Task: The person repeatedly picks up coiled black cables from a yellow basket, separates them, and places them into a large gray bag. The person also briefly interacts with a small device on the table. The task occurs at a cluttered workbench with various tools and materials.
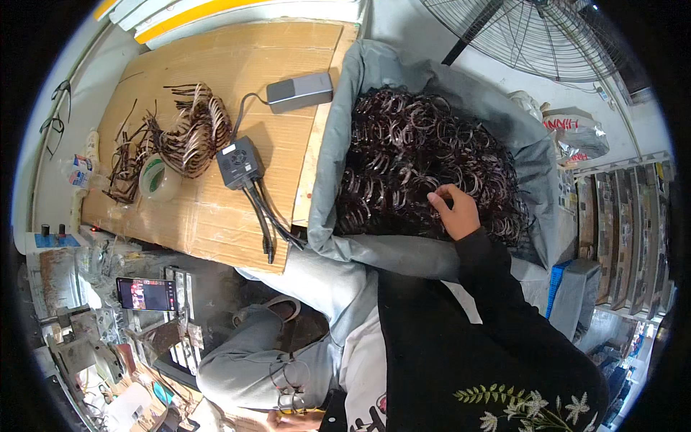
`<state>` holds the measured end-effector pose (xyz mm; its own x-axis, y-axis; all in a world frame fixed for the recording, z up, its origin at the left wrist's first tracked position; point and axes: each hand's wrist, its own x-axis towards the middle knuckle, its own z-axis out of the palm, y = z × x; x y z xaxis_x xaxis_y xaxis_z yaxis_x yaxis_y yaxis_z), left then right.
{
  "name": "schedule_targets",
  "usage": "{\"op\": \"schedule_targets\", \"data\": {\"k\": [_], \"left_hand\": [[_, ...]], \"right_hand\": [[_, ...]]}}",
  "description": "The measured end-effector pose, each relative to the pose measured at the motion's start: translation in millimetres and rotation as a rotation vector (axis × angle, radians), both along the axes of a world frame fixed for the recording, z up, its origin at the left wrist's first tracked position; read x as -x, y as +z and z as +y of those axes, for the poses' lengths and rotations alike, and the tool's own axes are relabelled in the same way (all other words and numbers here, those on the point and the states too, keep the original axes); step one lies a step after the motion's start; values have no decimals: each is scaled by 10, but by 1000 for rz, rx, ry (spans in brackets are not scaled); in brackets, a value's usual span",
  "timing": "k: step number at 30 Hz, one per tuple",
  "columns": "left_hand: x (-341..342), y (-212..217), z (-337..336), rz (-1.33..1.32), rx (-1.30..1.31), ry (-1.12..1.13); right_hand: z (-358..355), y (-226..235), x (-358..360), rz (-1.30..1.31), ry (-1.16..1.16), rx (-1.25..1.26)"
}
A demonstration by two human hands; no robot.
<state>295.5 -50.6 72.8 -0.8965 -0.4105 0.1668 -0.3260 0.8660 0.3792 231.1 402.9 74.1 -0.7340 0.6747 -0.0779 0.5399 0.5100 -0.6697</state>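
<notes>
My right hand (pixel 458 213) is over a large grey sack (pixel 327 173) filled with a heap of dark, glossy, curled strips (pixel 417 137). Its thumb and forefinger are drawn together close to the strips, and whatever may be between them is too small to make out. At the bottom edge, my left hand (pixel 296 421) is only partly in view, low beside my leg near a small yellow thing. Its fingers are mostly hidden, so their pose and anything in them do not show.
Left of the sack, a cardboard-covered table (pixel 194 223) bears a bundle of brown curled strips (pixel 194 133), a tape roll (pixel 158 178), a black box with cables (pixel 240 163) and a grey power bank (pixel 299 92). A phone (pixel 146 294) stands lower left. A fan (pixel 533 36) is at the upper right.
</notes>
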Motion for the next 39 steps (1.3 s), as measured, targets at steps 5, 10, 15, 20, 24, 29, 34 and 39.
{"op": "schedule_targets", "data": {"k": [5,10,15,20,24,29,34,39], "left_hand": [[401,536,215,186,-29,-268],[997,966,957,241,-339,-646],[1280,1068,1667,-64,-366,-1236],[1302,983,1648,-149,-267,-1288],[1251,949,1503,-219,-266,-1093],[1186,998,1456,-283,-244,-968],[1254,976,1503,-264,-234,-1017],[1250,961,1530,-295,-230,-1049]], "right_hand": [[67,188,-52,50,-28,-184],[-47,296,195,294,47,-211],[412,72,785,186,-139,-432],[1279,-80,1208,-93,-235,131],[1341,-99,1242,-24,-148,406],[1286,11,1178,-97,-219,328],[1298,-186,1349,-365,-68,154],[1473,-345,1296,-164,-138,336]]}}
